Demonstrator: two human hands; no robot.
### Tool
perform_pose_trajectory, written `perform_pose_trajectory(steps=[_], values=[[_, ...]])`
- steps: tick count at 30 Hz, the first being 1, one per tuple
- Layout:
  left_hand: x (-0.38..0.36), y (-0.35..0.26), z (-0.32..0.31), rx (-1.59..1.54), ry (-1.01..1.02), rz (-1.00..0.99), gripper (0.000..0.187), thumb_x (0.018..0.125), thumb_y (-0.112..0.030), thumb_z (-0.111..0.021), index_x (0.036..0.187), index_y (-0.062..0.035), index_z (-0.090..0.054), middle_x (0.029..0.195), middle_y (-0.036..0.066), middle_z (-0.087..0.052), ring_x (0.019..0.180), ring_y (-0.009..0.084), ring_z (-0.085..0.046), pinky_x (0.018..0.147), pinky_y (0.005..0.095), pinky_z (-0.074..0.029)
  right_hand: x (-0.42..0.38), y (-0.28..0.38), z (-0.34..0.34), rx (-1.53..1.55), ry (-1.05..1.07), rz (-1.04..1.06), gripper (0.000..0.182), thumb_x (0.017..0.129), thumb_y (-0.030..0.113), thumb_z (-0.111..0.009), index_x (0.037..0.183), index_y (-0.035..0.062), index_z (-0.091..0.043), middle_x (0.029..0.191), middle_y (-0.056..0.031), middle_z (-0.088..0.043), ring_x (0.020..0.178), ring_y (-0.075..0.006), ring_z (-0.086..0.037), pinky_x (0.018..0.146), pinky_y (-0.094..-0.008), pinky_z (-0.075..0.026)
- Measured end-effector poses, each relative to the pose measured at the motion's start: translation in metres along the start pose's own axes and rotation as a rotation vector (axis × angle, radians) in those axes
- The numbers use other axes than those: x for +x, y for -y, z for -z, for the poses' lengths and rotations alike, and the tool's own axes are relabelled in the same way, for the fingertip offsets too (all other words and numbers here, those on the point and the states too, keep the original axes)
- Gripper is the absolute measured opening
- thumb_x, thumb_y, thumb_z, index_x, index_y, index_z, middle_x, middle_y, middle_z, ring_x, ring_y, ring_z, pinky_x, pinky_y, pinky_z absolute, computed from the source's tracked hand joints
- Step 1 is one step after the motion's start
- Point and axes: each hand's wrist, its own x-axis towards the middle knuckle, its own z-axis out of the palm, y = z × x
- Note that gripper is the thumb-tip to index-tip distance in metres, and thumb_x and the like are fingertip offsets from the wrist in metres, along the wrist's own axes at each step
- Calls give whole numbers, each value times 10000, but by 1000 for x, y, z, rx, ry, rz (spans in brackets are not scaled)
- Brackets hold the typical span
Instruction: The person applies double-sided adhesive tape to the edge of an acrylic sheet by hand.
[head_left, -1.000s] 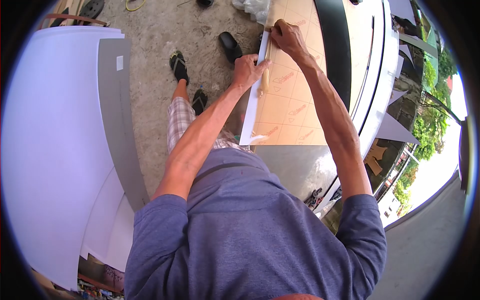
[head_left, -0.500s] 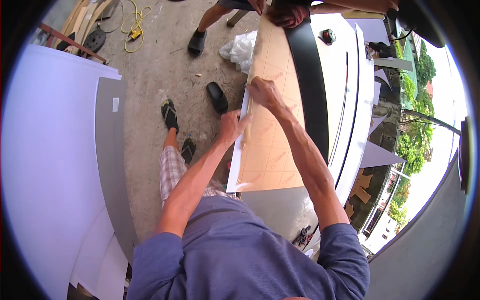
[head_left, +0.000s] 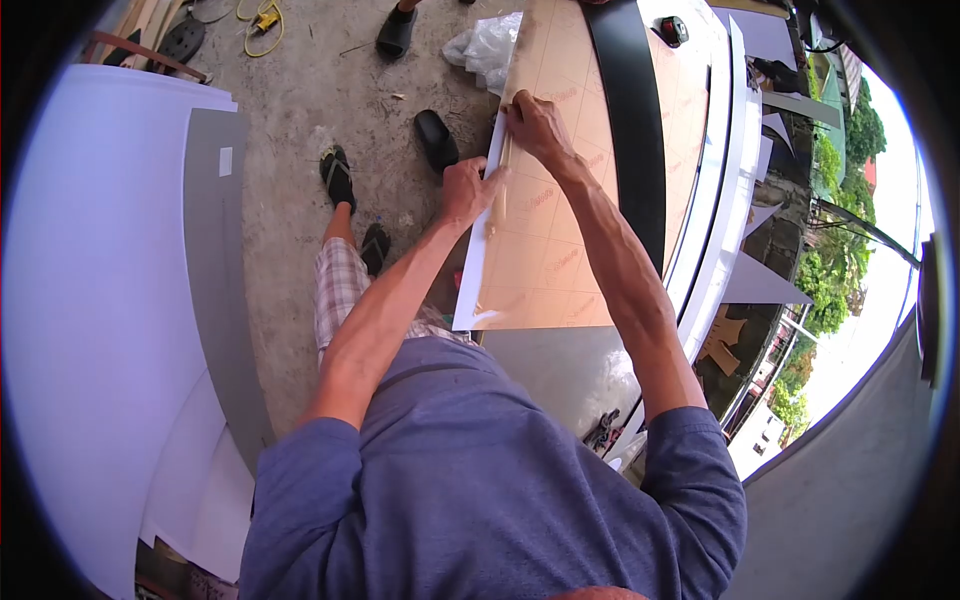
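Note:
A sheet faced with brown printed protective paper (head_left: 545, 270) lies on the worktable, with a white strip (head_left: 470, 290) bare along its left edge. The paper looks loose and curled back beside that strip. My left hand (head_left: 470, 190) is closed on the sheet's left edge, its thumb over the top. Just beyond it, my right hand (head_left: 537, 125) pinches the paper's edge with bent fingers. A long black curved strip (head_left: 635, 120) rests on the sheet, right of my right hand.
A tape measure (head_left: 673, 31) sits at the far right of the table. Clear plastic (head_left: 485, 52) and a black slipper (head_left: 436, 140) lie on the floor. To my left stand a large white sheet (head_left: 110, 280) and a grey panel (head_left: 215, 260). Another person's foot (head_left: 397, 32) shows at the top.
The whole scene has shifted up in the picture, and the other person's hands at the far end have left view. My hands keep nearly the same places on the edge.

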Motion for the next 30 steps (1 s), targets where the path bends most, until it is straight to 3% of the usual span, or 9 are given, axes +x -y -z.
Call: perform_pose_trajectory(steps=[4,7,13,16,19,22,25,30], values=[[-3,-1,2,-62,-11,-3,440,807,-381,-750,707,26,-617,678,246,-605,632,401,-617,576,429,-473,-6,4,10,314,111,-254,198,914,185,-618,878,-8,-589,763,-224,-671,697,-376,-679,651,-452,-532],[-1,5,-2,-11,-13,-11,441,811,-386,-742,701,22,-615,676,240,-606,641,403,-616,580,432,-473,-10,5,10,180,22,-58,208,904,195,-652,905,-9,-612,738,-203,-675,701,-349,-693,663,-423,-541],[-2,3,0,-24,-13,-14,435,818,-376,-731,679,15,-600,662,245,-592,625,413,-600,577,433,-469,-6,7,10,161,64,-121,219,904,207,-662,908,-6,-609,751,-209,-674,695,-353,-688,657,-432,-534],[-1,6,0,42,31,14,410,835,-418,-738,857,-9,-728,720,198,-678,672,346,-679,608,396,-507,-5,-1,3,120,14,6,203,948,212,-641,948,14,-597,606,-115,-627,500,-201,-619,512,-352,-492],[-2,2,1,120,30,34,408,829,-415,-745,862,-8,-728,708,195,-675,648,342,-670,602,391,-506,-6,-2,-3,119,-26,7,181,952,200,-630,945,24,-591,597,-114,-621,497,-209,-624,513,-355,-495],[-2,-1,3,42,47,65,399,824,-408,-754,859,-11,-730,692,190,-670,624,328,-665,594,384,-505,-11,8,-3,203,-37,-235,147,931,172,-641,973,33,-622,692,-139,-661,564,-232,-656,550,-362,-512],[-3,-1,2,-25,10,46,390,820,-402,-760,861,-16,-735,684,179,-674,619,307,-674,593,380,-505,-18,6,-5,147,-203,64,115,906,147,-624,970,55,-647,841,-185,-677,738,-361,-670,667,-443,-533],[-3,0,0,16,24,84,379,822,-400,-761,870,-25,-742,700,167,-688,631,292,-686,601,376,-507,-29,13,-13,15,-231,35,107,884,155,-651,958,82,-679,849,-128,-646,752,-337,-659,659,-426,-533]])
